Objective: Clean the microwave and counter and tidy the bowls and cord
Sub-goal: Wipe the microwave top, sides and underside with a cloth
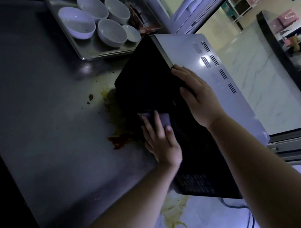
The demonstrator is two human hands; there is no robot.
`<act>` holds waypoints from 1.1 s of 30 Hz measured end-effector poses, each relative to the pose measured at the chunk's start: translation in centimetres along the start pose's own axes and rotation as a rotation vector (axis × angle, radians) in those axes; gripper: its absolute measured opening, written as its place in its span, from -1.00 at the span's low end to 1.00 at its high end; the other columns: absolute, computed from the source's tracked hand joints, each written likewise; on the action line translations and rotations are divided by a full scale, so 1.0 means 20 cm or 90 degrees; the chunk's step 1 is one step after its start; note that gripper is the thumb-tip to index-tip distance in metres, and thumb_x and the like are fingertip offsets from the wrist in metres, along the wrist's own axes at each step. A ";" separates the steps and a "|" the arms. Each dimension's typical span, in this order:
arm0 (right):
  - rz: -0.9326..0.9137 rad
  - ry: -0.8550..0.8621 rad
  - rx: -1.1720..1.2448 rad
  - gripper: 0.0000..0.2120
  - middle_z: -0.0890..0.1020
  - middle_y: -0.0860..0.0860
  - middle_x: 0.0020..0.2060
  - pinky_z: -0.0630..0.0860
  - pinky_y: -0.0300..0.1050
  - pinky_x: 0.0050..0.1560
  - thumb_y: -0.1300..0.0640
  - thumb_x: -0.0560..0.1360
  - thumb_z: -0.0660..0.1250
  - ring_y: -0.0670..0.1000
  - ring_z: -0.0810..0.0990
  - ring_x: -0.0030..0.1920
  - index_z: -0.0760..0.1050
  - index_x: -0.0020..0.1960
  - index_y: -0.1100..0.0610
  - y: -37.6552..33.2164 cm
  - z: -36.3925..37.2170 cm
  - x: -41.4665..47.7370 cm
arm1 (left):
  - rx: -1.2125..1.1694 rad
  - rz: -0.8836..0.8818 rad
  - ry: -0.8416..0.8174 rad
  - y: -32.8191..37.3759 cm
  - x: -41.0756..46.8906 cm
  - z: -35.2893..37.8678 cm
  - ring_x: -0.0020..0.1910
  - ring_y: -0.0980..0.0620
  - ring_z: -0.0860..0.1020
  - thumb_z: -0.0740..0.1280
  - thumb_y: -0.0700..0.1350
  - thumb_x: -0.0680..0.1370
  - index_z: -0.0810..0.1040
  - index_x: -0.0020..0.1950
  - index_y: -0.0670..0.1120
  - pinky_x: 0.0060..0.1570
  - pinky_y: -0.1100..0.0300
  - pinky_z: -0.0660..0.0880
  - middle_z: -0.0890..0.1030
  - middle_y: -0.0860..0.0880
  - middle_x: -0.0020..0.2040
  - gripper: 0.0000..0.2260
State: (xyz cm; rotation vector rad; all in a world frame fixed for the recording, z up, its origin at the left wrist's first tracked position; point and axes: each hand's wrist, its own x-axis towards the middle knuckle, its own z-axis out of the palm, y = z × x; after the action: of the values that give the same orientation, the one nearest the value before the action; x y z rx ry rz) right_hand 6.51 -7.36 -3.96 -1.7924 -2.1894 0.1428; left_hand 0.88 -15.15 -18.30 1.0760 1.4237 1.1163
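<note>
The microwave (210, 84), silver-bodied with a black glass door, stands on the grey counter (44, 120). My left hand (162, 141) presses a small purple cloth (163, 118) flat against the black door, near its lower edge. My right hand (196, 94) grips the top front edge of the microwave, fingers over the door's rim. Several white bowls (99, 21) sit in a clear tray (85, 54) at the back of the counter. A dark cord (246, 217) trails from under the microwave at the near right.
Red-brown and yellow food stains (117, 136) are smeared on the counter beside the microwave door, and a yellowish spill (174, 220) lies in front of it. An open serving window (268, 67) is behind the microwave. The counter's left edge drops into dark.
</note>
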 end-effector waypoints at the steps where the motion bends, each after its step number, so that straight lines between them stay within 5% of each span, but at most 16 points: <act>1: -0.002 0.002 -0.001 -0.57 0.42 0.06 0.41 0.22 -0.01 0.48 0.28 0.54 0.17 0.03 0.31 0.46 0.40 0.41 0.16 0.00 0.00 0.00 | 0.004 -0.021 0.016 0.00 0.12 -0.02 0.49 -0.19 0.20 -0.21 0.29 0.59 0.15 0.55 0.13 0.30 -0.18 0.30 0.11 -0.09 0.58 -0.43; 7: -0.009 0.007 -0.004 -0.56 0.42 0.02 0.42 0.25 0.07 0.46 0.25 0.55 0.16 0.01 0.30 0.47 0.40 0.41 0.13 0.01 0.01 0.00 | 0.012 -0.002 0.031 0.14 0.51 -0.09 0.47 -0.17 0.22 -0.10 0.19 0.59 0.12 0.55 0.16 0.30 -0.21 0.30 0.08 -0.02 0.58 -0.49; 14: -0.001 0.147 -0.059 -0.65 0.61 0.10 0.18 0.50 0.04 0.19 0.27 0.48 0.18 0.14 0.56 0.18 0.56 0.22 0.23 -0.05 -0.02 -0.06 | 0.073 0.190 -0.057 0.15 0.06 -0.09 0.40 -0.28 0.27 -0.09 0.28 0.59 0.19 0.51 0.10 0.23 -0.18 0.35 0.14 -0.15 0.56 -0.46; 17: 0.023 0.092 -0.154 -0.64 0.63 0.09 0.14 0.55 0.09 0.08 0.18 0.49 0.14 0.18 0.58 0.13 0.57 0.19 0.20 -0.11 -0.04 -0.09 | 0.075 0.251 -0.085 0.09 -0.01 -0.12 0.34 -0.30 0.32 0.03 0.25 0.59 0.24 0.47 0.10 0.24 -0.16 0.37 0.18 -0.20 0.53 -0.51; 21: 0.095 0.041 -0.179 -0.58 0.60 0.08 0.19 0.52 0.08 0.11 0.11 0.46 0.11 0.19 0.56 0.16 0.57 0.21 0.18 -0.24 -0.05 -0.16 | 0.080 0.249 -0.109 0.08 0.02 -0.17 0.22 -0.32 0.39 0.16 0.12 0.56 0.28 0.42 0.08 0.17 -0.14 0.41 0.22 -0.23 0.50 -0.57; 25: 0.170 0.152 -0.088 -0.68 0.60 0.09 0.19 0.50 0.06 0.18 0.20 0.51 0.20 0.16 0.53 0.20 0.56 0.21 0.19 -0.36 0.00 -0.38 | 0.144 0.339 -0.172 0.03 0.08 -0.30 0.15 -0.30 0.45 0.11 0.09 0.61 0.34 0.40 0.03 0.14 -0.05 0.40 0.29 -0.26 0.46 -0.63; 33: 0.415 0.304 0.096 -0.73 0.61 -0.01 0.11 0.46 -0.20 0.19 0.27 0.50 0.28 -0.02 0.55 0.14 0.58 0.17 0.16 -0.56 0.22 -0.67 | 0.216 0.445 -0.355 -0.07 0.13 -0.65 0.32 -0.15 0.40 0.08 0.03 0.64 0.30 0.45 0.10 0.27 -0.04 0.39 0.26 -0.09 0.52 -0.64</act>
State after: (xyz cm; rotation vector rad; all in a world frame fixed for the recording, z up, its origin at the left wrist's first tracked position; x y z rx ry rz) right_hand -3.04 -22.34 -7.39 -2.1142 -1.2007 0.0133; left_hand -12.37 -14.10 -19.02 2.0427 0.8065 0.9248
